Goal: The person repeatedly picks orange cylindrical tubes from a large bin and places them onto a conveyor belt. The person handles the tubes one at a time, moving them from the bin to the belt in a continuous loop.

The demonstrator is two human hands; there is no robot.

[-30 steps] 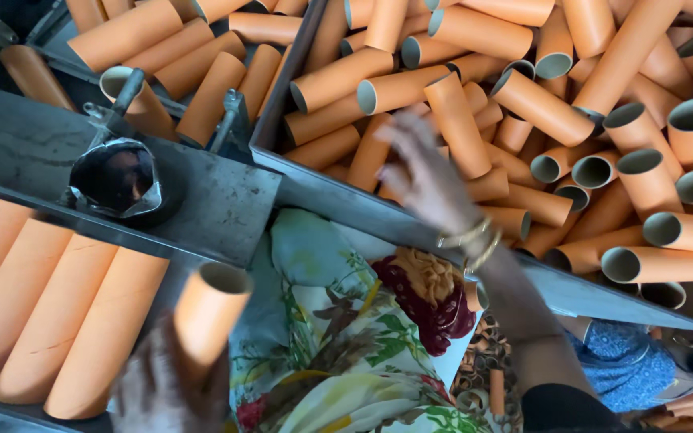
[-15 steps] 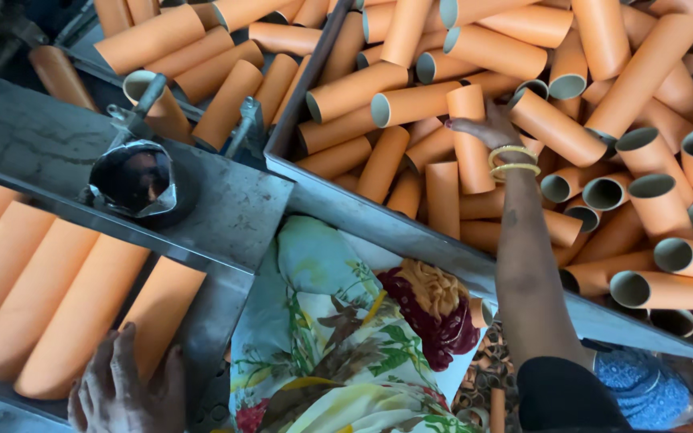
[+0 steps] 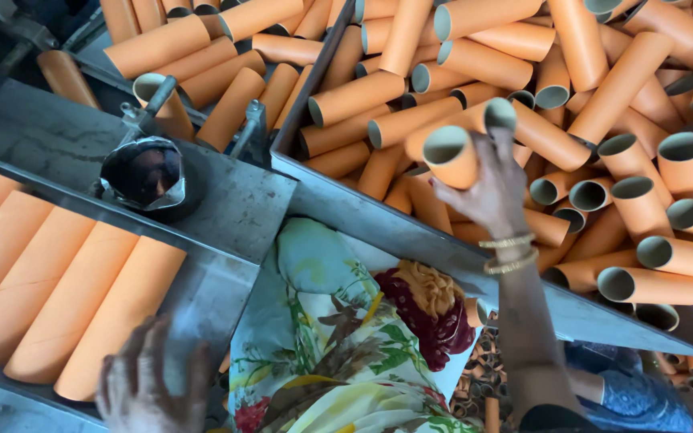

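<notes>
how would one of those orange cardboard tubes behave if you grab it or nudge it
Probably light for its size: the tube in the right hand is hollow and thin-walled, lifted by the fingers alone. It looks stiff, keeping a round mouth under that grip. Being cylindrical, it would likely roll if nudged, as the jumbled pile and the side-by-side row near the left hand suggest.

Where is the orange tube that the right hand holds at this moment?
In the head view, the orange tube is right of centre, lifted in the right hand above the bin of loose tubes, just beyond the bin's grey metal edge.
</notes>
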